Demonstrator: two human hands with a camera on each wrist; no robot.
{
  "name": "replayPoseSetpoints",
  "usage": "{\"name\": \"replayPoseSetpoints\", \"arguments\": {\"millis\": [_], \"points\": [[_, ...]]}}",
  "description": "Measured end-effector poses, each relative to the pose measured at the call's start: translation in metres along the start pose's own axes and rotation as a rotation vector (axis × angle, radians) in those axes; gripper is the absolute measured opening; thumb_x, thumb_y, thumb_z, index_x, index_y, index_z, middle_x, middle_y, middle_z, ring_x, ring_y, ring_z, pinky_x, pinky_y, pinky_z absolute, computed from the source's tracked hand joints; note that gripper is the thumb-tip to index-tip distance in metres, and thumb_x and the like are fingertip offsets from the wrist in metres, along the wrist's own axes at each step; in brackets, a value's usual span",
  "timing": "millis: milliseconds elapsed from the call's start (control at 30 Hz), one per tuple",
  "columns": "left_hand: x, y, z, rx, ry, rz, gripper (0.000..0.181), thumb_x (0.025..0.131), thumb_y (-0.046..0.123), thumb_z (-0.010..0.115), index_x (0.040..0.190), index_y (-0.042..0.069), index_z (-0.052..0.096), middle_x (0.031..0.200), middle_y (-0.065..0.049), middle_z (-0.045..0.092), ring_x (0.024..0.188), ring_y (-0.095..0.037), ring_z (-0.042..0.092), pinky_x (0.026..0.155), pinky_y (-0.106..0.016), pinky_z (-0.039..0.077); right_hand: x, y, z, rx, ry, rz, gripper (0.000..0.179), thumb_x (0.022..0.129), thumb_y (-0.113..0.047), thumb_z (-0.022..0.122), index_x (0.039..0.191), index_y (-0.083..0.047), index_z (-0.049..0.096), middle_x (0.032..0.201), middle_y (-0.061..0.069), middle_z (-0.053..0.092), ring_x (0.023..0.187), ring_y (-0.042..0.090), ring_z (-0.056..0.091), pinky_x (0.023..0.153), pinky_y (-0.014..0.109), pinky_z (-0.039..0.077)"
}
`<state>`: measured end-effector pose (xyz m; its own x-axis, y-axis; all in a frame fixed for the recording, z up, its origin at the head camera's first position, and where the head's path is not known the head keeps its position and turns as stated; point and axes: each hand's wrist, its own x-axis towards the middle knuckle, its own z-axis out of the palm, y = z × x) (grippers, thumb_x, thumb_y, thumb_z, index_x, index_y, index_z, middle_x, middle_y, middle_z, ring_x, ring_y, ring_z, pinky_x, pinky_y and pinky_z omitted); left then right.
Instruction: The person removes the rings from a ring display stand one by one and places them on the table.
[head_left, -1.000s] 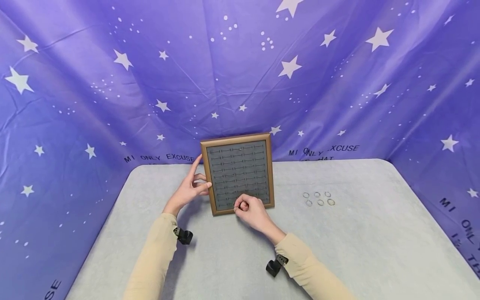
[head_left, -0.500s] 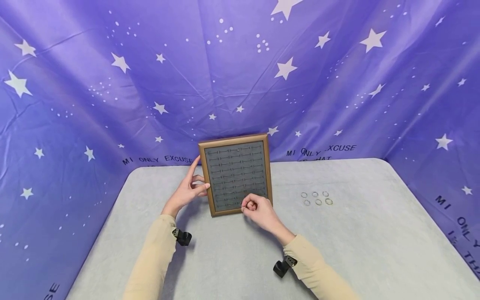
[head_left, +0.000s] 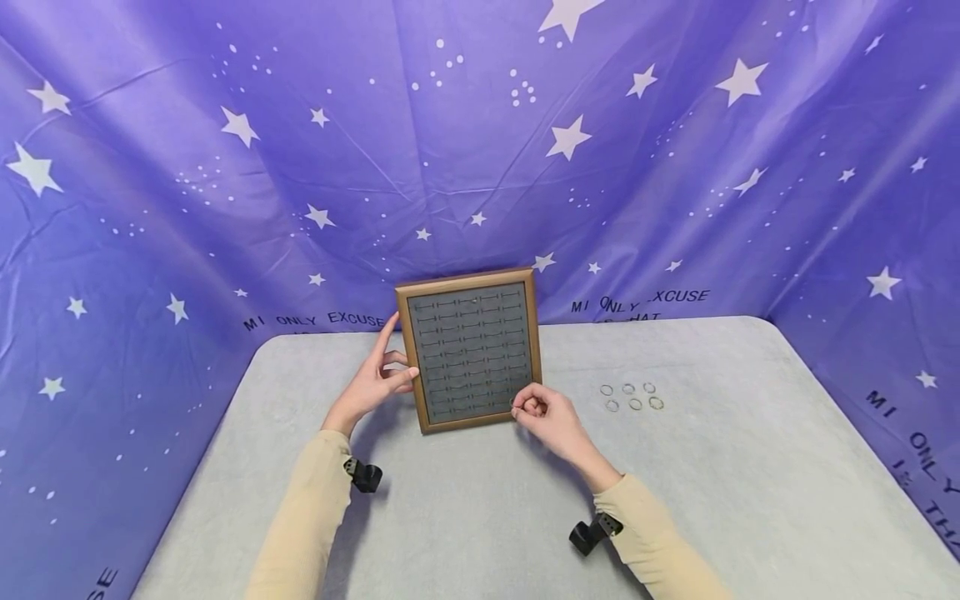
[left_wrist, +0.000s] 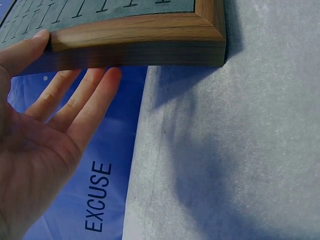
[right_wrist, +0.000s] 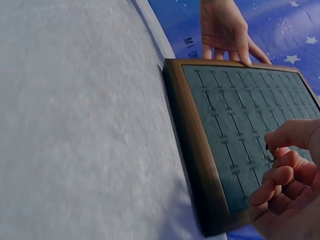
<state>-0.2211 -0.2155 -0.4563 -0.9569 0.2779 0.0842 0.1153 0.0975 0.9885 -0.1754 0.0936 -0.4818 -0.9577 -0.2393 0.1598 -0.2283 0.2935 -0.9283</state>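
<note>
A ring display board point(head_left: 472, 354) with a brown wooden frame and a dark grey, slotted pad stands tilted up at the back of the table. My left hand point(head_left: 367, 387) holds its left edge, thumb on the front of the frame and fingers against the side and back; the left wrist view shows this hand point(left_wrist: 55, 115) up close. Near the lower right corner, my right hand point(head_left: 551, 421) pinches a small ring point(right_wrist: 273, 154) between thumb and index finger, mostly covered by the fingertips. The other fingers of that hand point(right_wrist: 295, 185) are curled in.
Several thin rings point(head_left: 635, 404) lie in two rows on the grey table point(head_left: 465, 517), right of the board. A purple star-printed cloth point(head_left: 450, 167) hangs close behind the board and along both sides of the table.
My right hand has slid to the right along the board's lower part, from the bottom middle to the lower right corner, still pinching the ring. My left hand stays on the frame.
</note>
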Motion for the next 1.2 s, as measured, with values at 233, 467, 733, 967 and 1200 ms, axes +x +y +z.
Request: {"name": "replayPoseSetpoints", "arguments": {"millis": [233,467,733,967,1200], "points": [[-0.002,-0.001,0.000,0.003,0.000,0.007,0.097,0.090,-0.006,0.062,0.155,0.038,0.006,0.097,-0.022,0.055,0.077,-0.029,0.063,0.076,-0.047,0.058,-0.008,-0.014,-0.016,0.032,0.027,0.022,0.007,0.081,0.011,0.065,0.084,0.007,0.061,0.068,0.001,0.047,0.058,0.006,0.042,0.050,0.014,0.035],[-0.002,-0.004,0.000,-0.002,0.005,0.008,0.096,0.090,-0.008,0.062,0.154,0.041,0.009,0.097,-0.023,0.055,0.075,-0.027,0.063,0.075,-0.046,0.059,-0.014,-0.019,-0.033,0.047,0.059,0.050,0.007,0.081,0.013,0.064,0.086,0.012,0.060,0.069,0.004,0.049,0.060,0.008,0.043,0.052,0.014,0.037],[-0.002,-0.004,0.000,0.010,-0.001,0.026,0.096,0.090,-0.007,0.061,0.155,0.040,0.009,0.096,-0.022,0.055,0.075,-0.027,0.063,0.074,-0.045,0.059,-0.015,0.019,-0.048,0.018,0.089,0.037,0.008,0.082,0.007,0.066,0.089,0.004,0.062,0.075,0.002,0.052,0.063,0.010,0.046,0.054,0.016,0.041],[-0.002,-0.001,0.000,0.029,-0.003,0.034,0.096,0.090,-0.006,0.062,0.155,0.038,0.006,0.097,-0.023,0.055,0.075,-0.026,0.063,0.074,-0.045,0.059,-0.021,0.026,-0.061,-0.031,0.110,0.033,0.008,0.083,0.004,0.067,0.089,0.001,0.062,0.082,0.012,0.051,0.059,0.010,0.048,0.049,0.019,0.042],[0.000,0.000,0.000,0.026,-0.005,0.004,0.097,0.091,-0.006,0.062,0.155,0.038,0.004,0.100,-0.028,0.054,0.077,-0.029,0.063,0.077,-0.045,0.058,-0.028,0.031,-0.070,0.002,0.122,0.085,0.010,0.084,0.005,0.066,0.092,0.003,0.061,0.075,0.013,0.058,0.055,0.011,0.050,0.041,0.020,0.043]]}}
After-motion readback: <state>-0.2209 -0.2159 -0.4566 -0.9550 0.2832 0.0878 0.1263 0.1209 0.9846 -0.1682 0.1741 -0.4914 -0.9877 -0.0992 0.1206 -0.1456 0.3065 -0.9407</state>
